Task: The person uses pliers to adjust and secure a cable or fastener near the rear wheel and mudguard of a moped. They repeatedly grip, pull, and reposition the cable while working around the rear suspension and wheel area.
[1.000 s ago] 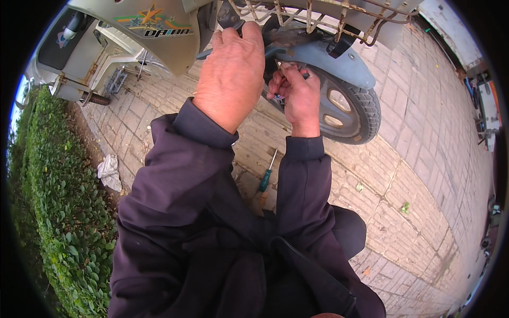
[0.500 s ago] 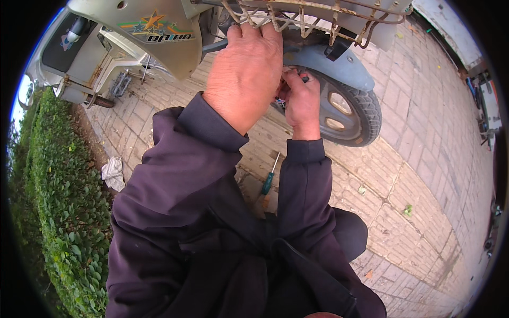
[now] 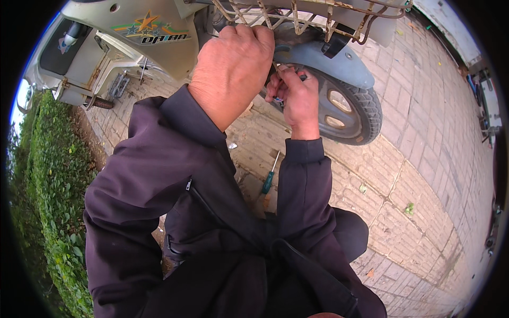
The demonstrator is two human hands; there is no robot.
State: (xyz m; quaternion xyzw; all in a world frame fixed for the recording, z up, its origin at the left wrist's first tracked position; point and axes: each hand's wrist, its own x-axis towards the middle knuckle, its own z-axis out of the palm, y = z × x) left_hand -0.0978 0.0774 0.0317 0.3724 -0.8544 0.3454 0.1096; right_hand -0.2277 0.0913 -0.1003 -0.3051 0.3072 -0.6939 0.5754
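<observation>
My left hand [image 3: 231, 77] is raised below the wire basket [image 3: 297, 18], back of the hand up and fingers curled over. Whatever those fingers grip is hidden beneath them. Close on its right, my right hand [image 3: 300, 102] is pinched beside the front wheel [image 3: 366, 114], under the grey-blue mudguard [image 3: 339, 63]. A small dark end shows between its thumb and fingers, too little of it to name. On the paving between my forearms lies a screwdriver [image 3: 269, 181] with a green handle.
The scooter's beige front panel [image 3: 159, 37], with a star sticker, stands left of my left hand. A parked vehicle [image 3: 69, 47] is farther left. A green hedge [image 3: 55, 196] runs down the left side. Paving slabs [image 3: 419, 159] stretch to the right.
My left hand has shifted left and turned, its fingers now more curled, and its sleeve has swung left, covering the pale cloth by the hedge. My right hand has barely moved.
</observation>
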